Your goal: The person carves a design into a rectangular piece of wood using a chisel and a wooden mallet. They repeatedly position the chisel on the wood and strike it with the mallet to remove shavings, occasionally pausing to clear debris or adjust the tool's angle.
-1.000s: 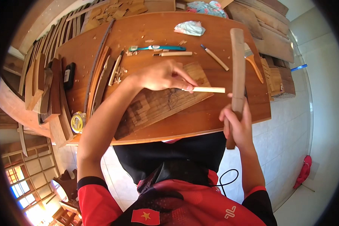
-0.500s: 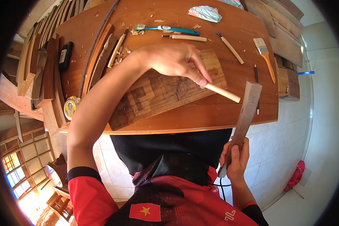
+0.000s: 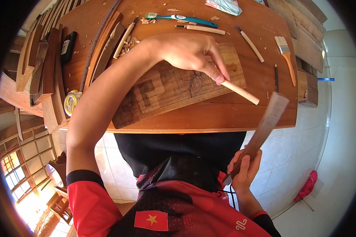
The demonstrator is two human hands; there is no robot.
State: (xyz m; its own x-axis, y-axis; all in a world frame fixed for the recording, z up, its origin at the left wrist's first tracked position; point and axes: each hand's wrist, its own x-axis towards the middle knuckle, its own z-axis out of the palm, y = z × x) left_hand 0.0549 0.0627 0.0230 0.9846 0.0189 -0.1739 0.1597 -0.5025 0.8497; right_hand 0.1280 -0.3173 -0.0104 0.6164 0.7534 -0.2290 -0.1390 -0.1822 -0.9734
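Note:
My left hand (image 3: 195, 53) reaches over the carved wooden board (image 3: 174, 85), its fingers closed round a carving chisel with a pale round wooden handle (image 3: 241, 93). The handle's butt points right and toward me; the blade is hidden behind the hand. In my right hand (image 3: 247, 168), off the table's near edge, a flat brown wooden bar (image 3: 261, 132) is gripped at its lower end. Its upper end is slightly blurred and stands just right of the chisel's butt, apart from it. Dark lines and recessed patches mark the board's face.
Beyond the board lie more chisels (image 3: 205, 30), a toothbrush (image 3: 182, 18) and wood shavings. A paintbrush (image 3: 286, 61) and a pencil (image 3: 276, 78) are at the right. Wood strips (image 3: 101, 53), a tape measure (image 3: 71, 102) and a black case (image 3: 68, 47) line the left.
The wooden bar has tilted further right, and its upper end has swung away from the chisel's butt. My left hand keeps its hold over the board. The whole view has shifted slightly.

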